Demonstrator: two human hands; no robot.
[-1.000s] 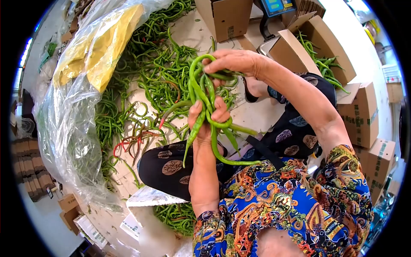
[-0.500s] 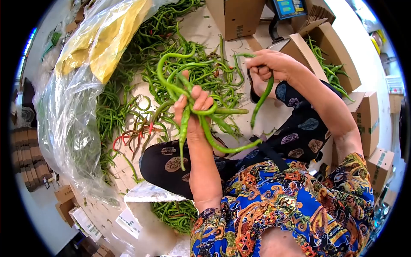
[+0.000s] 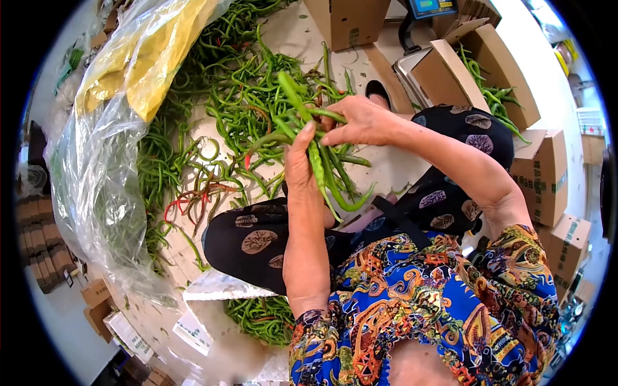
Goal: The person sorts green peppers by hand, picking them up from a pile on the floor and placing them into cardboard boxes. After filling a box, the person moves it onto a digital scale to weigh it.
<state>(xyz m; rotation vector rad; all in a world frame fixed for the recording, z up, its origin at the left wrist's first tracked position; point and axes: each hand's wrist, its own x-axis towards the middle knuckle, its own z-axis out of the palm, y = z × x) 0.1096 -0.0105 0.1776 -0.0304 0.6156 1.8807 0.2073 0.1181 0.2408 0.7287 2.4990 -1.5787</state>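
My left hand is closed around a bunch of long green chili peppers, their ends sticking out above and below the fist. Against the bunch, my right hand pinches a green chili pepper; its fingertips are partly hidden. Beyond both hands, a loose heap of green chili peppers spreads over the floor. Several red and dark chili peppers lie left of my left hand.
Clear plastic sheeting with a yellow part covers the heap's left side. A white foam box by my left leg holds green peppers. To the right stands an open cardboard box with peppers, near a scale display and stacked cartons.
My right hand has moved left and down to the bunch, with a pepper in its fingers. The bunch in my left hand has shifted, and its peppers hang differently. My right leg has moved.
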